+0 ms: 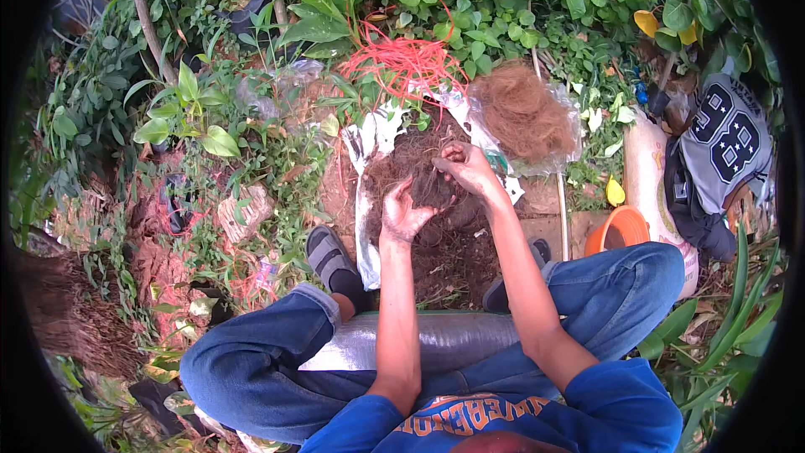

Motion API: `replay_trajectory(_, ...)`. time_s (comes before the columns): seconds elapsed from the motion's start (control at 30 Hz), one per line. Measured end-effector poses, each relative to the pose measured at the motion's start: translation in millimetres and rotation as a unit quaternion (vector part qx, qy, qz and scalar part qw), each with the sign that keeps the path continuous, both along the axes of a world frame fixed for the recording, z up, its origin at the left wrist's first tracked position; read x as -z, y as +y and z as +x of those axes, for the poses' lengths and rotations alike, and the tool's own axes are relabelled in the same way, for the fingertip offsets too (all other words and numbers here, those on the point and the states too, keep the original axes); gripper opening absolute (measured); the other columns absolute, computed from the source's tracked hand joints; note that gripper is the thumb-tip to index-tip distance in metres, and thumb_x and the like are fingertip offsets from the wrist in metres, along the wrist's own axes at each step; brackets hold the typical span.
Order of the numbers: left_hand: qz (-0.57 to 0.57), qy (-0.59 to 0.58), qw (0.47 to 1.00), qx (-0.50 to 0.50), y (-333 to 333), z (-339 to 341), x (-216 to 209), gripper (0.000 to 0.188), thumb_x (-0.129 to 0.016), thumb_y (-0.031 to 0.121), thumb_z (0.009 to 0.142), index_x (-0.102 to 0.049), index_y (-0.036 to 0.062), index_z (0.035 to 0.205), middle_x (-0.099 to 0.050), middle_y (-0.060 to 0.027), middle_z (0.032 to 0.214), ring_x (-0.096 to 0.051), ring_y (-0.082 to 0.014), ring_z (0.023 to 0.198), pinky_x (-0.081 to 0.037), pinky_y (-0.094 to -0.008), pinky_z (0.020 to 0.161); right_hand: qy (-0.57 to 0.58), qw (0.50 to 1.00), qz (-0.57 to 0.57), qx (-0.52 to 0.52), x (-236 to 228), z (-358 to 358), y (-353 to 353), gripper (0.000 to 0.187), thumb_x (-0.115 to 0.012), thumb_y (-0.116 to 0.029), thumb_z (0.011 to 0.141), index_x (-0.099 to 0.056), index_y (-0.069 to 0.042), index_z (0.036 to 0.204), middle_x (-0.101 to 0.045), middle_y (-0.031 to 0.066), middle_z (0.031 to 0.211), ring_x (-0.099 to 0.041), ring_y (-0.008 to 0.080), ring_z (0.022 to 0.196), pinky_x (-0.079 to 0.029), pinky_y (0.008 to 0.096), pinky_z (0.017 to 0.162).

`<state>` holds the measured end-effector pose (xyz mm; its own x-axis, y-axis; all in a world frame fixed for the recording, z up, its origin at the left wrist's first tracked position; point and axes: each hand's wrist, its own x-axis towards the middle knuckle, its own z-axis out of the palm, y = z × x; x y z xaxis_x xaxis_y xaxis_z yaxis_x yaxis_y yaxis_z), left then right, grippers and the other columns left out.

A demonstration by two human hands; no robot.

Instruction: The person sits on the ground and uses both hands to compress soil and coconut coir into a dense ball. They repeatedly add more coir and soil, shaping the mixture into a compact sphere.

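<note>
Over an opened white sack (pixel 366 235) with dark soil (pixel 449 273) in and around it, both my hands are at a clump of dark, stringy fibre (pixel 417 178) mixed with soil. My left hand (pixel 406 216) cups the near left side of the clump, thumb and fingers curled around it. At its upper right edge, my right hand (pixel 470 171) has its fingertips pinched together on strands. Palm and fingers are smudged with soil. Where the clump ends and the soil beneath begins is hard to tell.
Brown coir fibre (pixel 524 113) lies on clear plastic at the far right. Tangled red twine (pixel 398 67) is heaped at the back. An orange pot (pixel 618 231) stands right, beside a pale full sack (pixel 647 168) and a grey garment (pixel 725 147). Plants surround the spot.
</note>
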<state>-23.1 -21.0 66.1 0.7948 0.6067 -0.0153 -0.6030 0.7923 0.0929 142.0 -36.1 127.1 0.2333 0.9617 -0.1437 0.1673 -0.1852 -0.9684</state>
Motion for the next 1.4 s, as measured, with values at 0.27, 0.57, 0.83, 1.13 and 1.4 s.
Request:
replay_trajectory(0.27,-0.039,-0.003,0.999,0.026,-9.6,2.3,-14.9,0.049,-0.040,0.030,0.092,-0.045,0.0015,0.131,-0.052,-0.0189,0.129,-0.050,-0.0359,0.118,-0.036,-0.0581,0.098,0.028,0.995,0.009,-0.098,-41.2,16.0,-17.2,0.014,-0.069,-0.011,0.080,-0.062,-0.002,0.088,-0.060,0.0006,0.073,-0.055,0.0081,0.058,-0.045,0.0236,0.054)
replay_trajectory(0.57,0.010,0.121,0.992,0.011,-11.7,13.9,-4.8,0.067,-0.038,0.062,0.090,-0.050,0.0079,0.128,-0.060,-0.0113,0.120,-0.059,-0.0280,0.108,-0.048,-0.0479,0.084,-0.059,0.994,0.015,-0.086,-12.0,15.9,-7.1,0.022,-0.076,-0.016,0.071,-0.063,-0.002,0.082,-0.064,0.0028,0.074,-0.058,0.0102,0.060,-0.047,0.0266,0.057)
replay_trajectory(0.83,0.062,0.283,0.957,-0.001,-19.0,1.0,-12.6,0.060,-0.046,0.060,0.088,-0.054,0.0126,0.124,-0.065,-0.0080,0.114,-0.063,-0.0226,0.102,-0.049,-0.0422,0.087,-0.092,0.992,0.064,-0.051,4.7,6.6,0.1,0.025,-0.081,-0.019,0.063,-0.067,-0.003,0.077,-0.066,0.0046,0.072,-0.060,0.0115,0.065,-0.049,0.0284,0.061)
replay_trajectory(1.13,0.099,0.355,0.929,-0.044,-15.1,7.1,-15.3,0.029,-0.060,0.035,0.090,-0.060,0.0117,0.108,-0.066,-0.0021,0.094,-0.064,-0.0128,0.079,-0.052,-0.0305,0.062,-0.041,0.998,0.038,-0.014,29.0,-0.9,9.4,0.014,-0.073,-0.008,0.066,-0.066,-0.002,0.077,-0.066,0.0043,0.071,-0.059,0.0113,0.057,-0.048,0.0263,0.054)
replay_trajectory(1.4,0.094,0.362,0.927,-0.030,-14.1,16.0,-5.8,0.028,-0.067,0.031,0.086,-0.056,0.0125,0.105,-0.059,0.0014,0.082,-0.056,-0.0080,0.070,-0.041,-0.0232,0.053,0.182,0.978,-0.062,-0.083,15.1,6.1,2.2,0.019,-0.071,-0.015,0.081,-0.063,-0.001,0.090,-0.062,0.0024,0.076,-0.057,0.0090,0.059,-0.047,0.0237,0.052)
